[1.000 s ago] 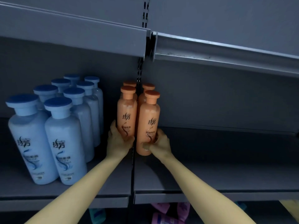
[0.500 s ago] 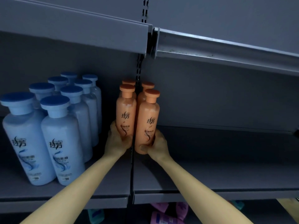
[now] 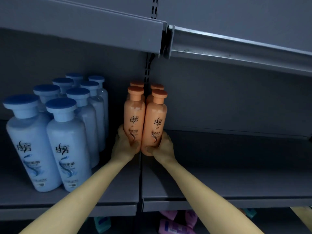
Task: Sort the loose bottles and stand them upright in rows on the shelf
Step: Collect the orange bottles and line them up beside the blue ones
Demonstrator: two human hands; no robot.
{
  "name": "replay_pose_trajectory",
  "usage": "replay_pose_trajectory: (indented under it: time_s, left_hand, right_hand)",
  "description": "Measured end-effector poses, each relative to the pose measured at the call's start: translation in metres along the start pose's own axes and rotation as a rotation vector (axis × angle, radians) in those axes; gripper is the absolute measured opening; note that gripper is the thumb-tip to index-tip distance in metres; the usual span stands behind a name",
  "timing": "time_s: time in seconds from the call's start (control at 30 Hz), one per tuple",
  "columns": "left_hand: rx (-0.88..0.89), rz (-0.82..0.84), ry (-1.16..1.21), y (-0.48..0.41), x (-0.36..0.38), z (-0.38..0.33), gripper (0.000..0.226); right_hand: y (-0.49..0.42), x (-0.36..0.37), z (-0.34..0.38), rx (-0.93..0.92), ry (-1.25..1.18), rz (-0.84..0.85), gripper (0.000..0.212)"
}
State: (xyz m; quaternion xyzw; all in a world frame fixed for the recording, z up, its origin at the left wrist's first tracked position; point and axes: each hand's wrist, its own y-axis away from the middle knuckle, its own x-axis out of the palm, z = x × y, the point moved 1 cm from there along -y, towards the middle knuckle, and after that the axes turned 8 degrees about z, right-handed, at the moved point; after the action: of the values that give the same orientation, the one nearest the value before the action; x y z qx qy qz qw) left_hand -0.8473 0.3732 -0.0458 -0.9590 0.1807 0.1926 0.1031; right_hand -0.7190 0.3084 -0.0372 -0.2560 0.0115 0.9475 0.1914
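My left hand (image 3: 125, 146) curls round the base of the left orange bottle (image 3: 134, 115) and my right hand (image 3: 163, 146) round the right orange bottle (image 3: 156, 120), at frame centre, in front of the rear orange bottles (image 3: 137, 84). I'd seat both flat and touching, labels forward, astride the grey shelf (image 3: 228, 166) seam. Blue bottles (image 3: 67, 142) stand in rows at left. Pink bottles (image 3: 173, 225) lie below in the dim light.

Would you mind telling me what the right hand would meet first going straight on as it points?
The right hand grips the front right orange bottle; going on, that bottle would likely hit the rear orange bottle behind it, though depth is unclear.
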Motion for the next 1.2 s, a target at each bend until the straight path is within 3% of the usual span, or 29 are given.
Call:
replay_pose_trajectory:
  time_s: [0.37,0.53,0.73,0.93,1.2]
  left_hand:
    - [-0.036,0.011,-0.021,0.002,0.001,-0.002,0.082]
    - [-0.081,0.045,-0.082,0.008,-0.002,-0.009,0.086]
    - [-0.2,0.105,-0.33,0.027,-0.005,-0.01,0.083]
    - [-0.236,0.169,-0.6,0.064,0.001,-0.021,0.069]
    - [-0.117,0.165,-0.842,0.124,0.027,-0.044,0.063]
  right_hand:
    - [-0.001,0.002,-0.001,0.045,-0.003,0.033,0.063]
    - [0.003,-0.002,0.001,0.084,0.124,0.08,0.062]
    - [0.016,0.002,0.0,0.112,0.377,0.117,0.079]
    - [0.051,-0.008,0.0,0.05,0.571,0.21,0.062]
    - [0.11,-0.023,-0.001,-0.045,0.681,0.27,0.061]
